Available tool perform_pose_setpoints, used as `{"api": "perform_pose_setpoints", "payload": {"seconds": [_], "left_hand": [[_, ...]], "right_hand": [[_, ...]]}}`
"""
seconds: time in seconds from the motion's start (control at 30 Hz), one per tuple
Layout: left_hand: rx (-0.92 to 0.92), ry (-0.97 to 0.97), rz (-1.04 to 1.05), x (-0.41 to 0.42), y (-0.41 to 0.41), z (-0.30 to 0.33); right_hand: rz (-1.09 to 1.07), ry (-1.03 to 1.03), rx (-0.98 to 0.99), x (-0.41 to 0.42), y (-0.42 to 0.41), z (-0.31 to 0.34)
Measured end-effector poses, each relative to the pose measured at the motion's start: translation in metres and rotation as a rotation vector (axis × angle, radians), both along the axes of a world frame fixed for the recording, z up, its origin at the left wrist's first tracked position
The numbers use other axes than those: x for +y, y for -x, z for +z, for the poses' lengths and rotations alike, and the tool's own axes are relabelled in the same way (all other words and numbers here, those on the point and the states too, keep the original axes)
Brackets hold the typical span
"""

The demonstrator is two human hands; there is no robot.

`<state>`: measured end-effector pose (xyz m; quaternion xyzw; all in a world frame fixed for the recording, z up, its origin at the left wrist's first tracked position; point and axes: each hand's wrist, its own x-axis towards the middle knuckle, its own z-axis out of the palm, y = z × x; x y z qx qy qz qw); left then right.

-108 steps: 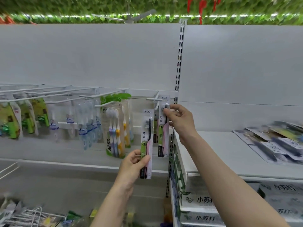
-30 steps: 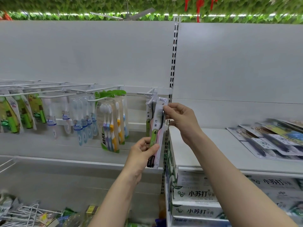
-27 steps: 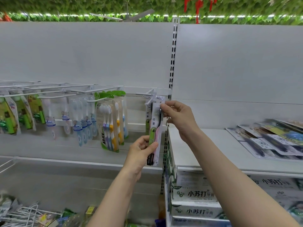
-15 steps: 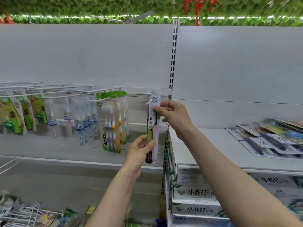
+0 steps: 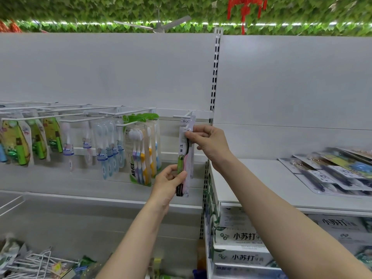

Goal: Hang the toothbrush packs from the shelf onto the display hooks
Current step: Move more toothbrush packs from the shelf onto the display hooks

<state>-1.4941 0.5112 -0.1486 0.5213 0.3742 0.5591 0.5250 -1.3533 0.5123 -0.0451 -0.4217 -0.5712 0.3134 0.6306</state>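
A toothbrush pack (image 5: 184,156) with a green-and-black brush on a pink card hangs upright at the rightmost white display hook (image 5: 186,115). My right hand (image 5: 209,143) pinches the pack near its top, by the brush head. My left hand (image 5: 171,183) grips its lower end. Whether the pack's hole sits on the hook I cannot tell. More toothbrush packs (image 5: 338,170) lie flat on the white shelf (image 5: 261,186) at the right.
Other hooks to the left carry several toothbrush packs (image 5: 141,150) and children's brush sets (image 5: 22,141). A slotted upright (image 5: 215,77) divides the two bays. Toothpaste boxes (image 5: 241,238) fill the shelf below right. Loose wire hooks (image 5: 36,262) lie bottom left.
The pack has turned upright and risen to the rightmost hook, its top now at hook level. Both hands kept hold of it, and my right hand shifted slightly up and left.
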Motion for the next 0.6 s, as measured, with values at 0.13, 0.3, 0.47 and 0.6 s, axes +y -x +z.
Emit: {"api": "perform_pose_setpoints", "payload": {"seconds": [0.13, 0.3, 0.47, 0.6], "left_hand": [[0.02, -0.026, 0.008, 0.001, 0.003, 0.002], [0.039, -0.051, 0.029, 0.001, -0.001, 0.002], [0.08, -0.074, 0.054, -0.003, -0.003, 0.005], [0.114, -0.047, 0.06, -0.008, -0.001, 0.008]], "right_hand": [[-0.011, 0.009, -0.009, 0.001, -0.001, -0.002], [-0.009, 0.007, -0.034, 0.0, -0.002, -0.004], [-0.034, 0.033, -0.088, -0.002, -0.001, -0.004], [-0.084, 0.046, -0.153, -0.015, 0.0, -0.006]]}}
